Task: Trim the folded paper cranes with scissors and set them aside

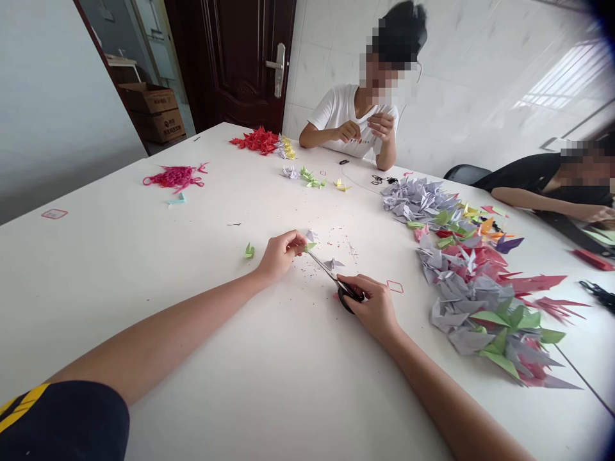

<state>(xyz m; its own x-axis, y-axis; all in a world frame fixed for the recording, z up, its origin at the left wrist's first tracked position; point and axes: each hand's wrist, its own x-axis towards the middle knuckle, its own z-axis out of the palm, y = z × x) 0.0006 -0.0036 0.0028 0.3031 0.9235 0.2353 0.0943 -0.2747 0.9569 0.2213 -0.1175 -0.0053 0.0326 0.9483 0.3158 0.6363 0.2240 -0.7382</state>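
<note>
My left hand (pixel 283 255) pinches a small green folded paper crane (pixel 311 246), mostly hidden by the fingers. In my right hand (pixel 375 305) is a pair of scissors (pixel 331 274) with black handles, its blade tips at the green paper. A grey paper crane (pixel 333 263) lies beside the blades, and another grey crane (pixel 311 235) rests just behind my left fingers. To the left of that hand sits a separate green crane (pixel 249 250). Tiny paper scraps (pixel 312 272) are scattered on the table under and around the scissors.
A long heap of folded paper cranes (pixel 471 282) covers the table's right side. Pink cord (pixel 177 177) and red cranes (pixel 259 139) lie toward the back of the white table (pixel 192 371). One person (pixel 358 125) sits across; another (pixel 538 179) sits at the right.
</note>
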